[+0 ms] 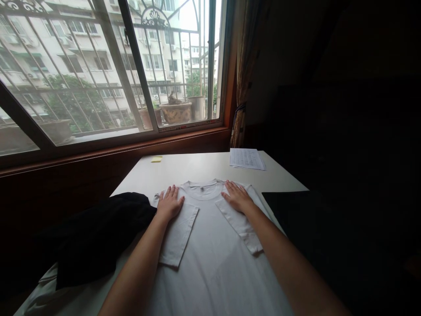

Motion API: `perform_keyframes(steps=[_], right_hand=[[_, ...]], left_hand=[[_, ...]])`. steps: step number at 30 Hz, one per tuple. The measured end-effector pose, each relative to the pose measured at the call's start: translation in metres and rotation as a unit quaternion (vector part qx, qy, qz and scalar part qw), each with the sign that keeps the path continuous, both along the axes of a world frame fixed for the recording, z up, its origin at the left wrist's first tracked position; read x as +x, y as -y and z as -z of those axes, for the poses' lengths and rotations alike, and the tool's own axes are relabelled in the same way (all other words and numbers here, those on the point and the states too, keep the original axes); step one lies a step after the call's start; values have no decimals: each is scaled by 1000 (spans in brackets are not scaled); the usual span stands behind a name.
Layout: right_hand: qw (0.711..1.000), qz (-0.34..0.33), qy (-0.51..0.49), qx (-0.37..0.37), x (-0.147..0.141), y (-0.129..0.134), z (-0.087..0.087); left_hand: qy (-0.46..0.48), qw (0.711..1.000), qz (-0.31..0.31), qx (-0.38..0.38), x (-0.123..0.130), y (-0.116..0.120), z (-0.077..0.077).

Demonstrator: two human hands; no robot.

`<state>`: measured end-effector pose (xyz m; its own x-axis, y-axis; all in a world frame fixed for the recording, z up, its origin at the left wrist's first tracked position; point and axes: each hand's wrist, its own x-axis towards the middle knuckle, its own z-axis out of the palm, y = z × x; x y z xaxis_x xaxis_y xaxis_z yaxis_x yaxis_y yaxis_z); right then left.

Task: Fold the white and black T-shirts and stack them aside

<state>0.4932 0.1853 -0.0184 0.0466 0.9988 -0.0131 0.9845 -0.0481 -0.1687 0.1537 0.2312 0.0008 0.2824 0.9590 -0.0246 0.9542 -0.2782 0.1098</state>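
White shirt (pixel 210 250) laid out on the counter (pixel 194 166), lower middle of the frame, collar (pixel 202 191) toward the far side, body running off the bottom edge. Both sleeves folded inward over the front: one (pixel 180 237) center-left, fairly flat; the other (pixel 234 217) center-right, rumpled near its hem. Left hand (pixel 170 203) palm down on the shoulder at frame center-left, fingers straight out, not gripping. Right hand (pixel 237 196) same on the opposite shoulder, flat, nothing pinched. Hands well apart, collar between.

Handling: looks light, soft, floppy; likely creases and slides easily, shouldn't break. Best hold probably shoulder seam plus hem on one side, fabric kept taut; a sleeve alone would likely drag the rest crooked.

Surface: pale, smooth-looking. Yellow note (pixel 156 159) at its far left corner, paper sheets (pixel 246 159) toward the far right. Black cloth (pixel 101 237) heaped lower left, beside the left forearm. Dark flat item (pixel 292 215) over the right side, too dark to identify.

Room: window (pixel 140 66) fills upper left, flowerpot (pixel 176 113) outside. Patterned curtain (pixel 240 118) upper middle, gathered. Right third nearly black, contents unreadable.
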Motion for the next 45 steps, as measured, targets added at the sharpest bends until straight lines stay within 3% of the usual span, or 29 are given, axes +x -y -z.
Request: perform_keyframes(steps=[16, 26, 31, 37, 45], right_hand=[[999, 24, 12, 27, 31, -5, 7], [988, 57, 46, 135, 22, 23, -1], [991, 15, 55, 119, 17, 61, -5], [998, -42, 27, 35, 9, 103, -3], [999, -41, 15, 20, 14, 88, -4]], left_hand=[[7, 1000, -1, 8, 0, 0, 2], [10, 1000, -3, 12, 1, 2, 0], [8, 1000, -2, 11, 2, 2, -1], [2, 1000, -4, 7, 2, 2, -2], [1, 1000, -4, 10, 1, -1, -1]])
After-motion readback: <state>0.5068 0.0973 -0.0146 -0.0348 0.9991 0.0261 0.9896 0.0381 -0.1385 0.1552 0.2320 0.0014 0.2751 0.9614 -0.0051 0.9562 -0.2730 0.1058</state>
